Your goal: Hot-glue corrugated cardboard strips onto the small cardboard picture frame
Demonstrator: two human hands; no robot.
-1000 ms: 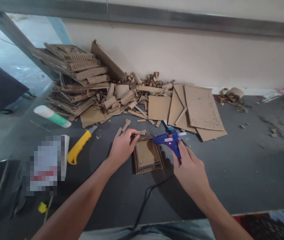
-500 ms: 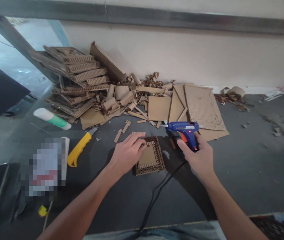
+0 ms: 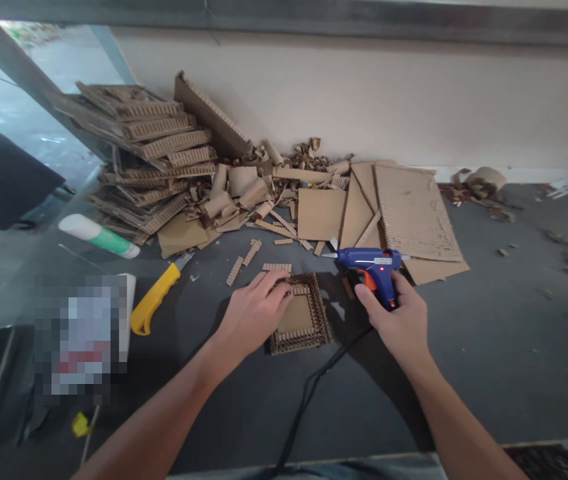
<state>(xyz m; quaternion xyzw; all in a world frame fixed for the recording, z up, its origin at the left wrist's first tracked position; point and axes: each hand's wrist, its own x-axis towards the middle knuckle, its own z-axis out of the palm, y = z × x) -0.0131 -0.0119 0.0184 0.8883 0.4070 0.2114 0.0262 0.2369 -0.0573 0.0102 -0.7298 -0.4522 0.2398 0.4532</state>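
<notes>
A small square frame of layered corrugated cardboard (image 3: pixel 296 319) lies flat on the dark tabletop in front of me. My left hand (image 3: pixel 257 305) is closed over its upper left corner, fingers curled down onto the edge; the fingertips are partly hidden. To the right, my right hand (image 3: pixel 398 312) grips the handle of a blue hot glue gun (image 3: pixel 370 259) with an orange trigger (image 3: pixel 370 280). A small red light shows on the gun, and its nozzle points left, beyond the frame's upper right corner. Just above the frame lies a short corrugated strip (image 3: pixel 277 267).
Left of my hand are a yellow utility knife (image 3: pixel 158 297) and a white-and-green tube (image 3: pixel 99 236). Stacked cardboard pieces (image 3: pixel 164 143), scraps (image 3: pixel 244 193) and sheets (image 3: pixel 417 210) line the wall. A black cord (image 3: pixel 309 393) runs toward the table's front edge.
The view has shifted slightly. Both hands keep nearly the same pose, left on the cardboard frame and right on the glue gun.
</notes>
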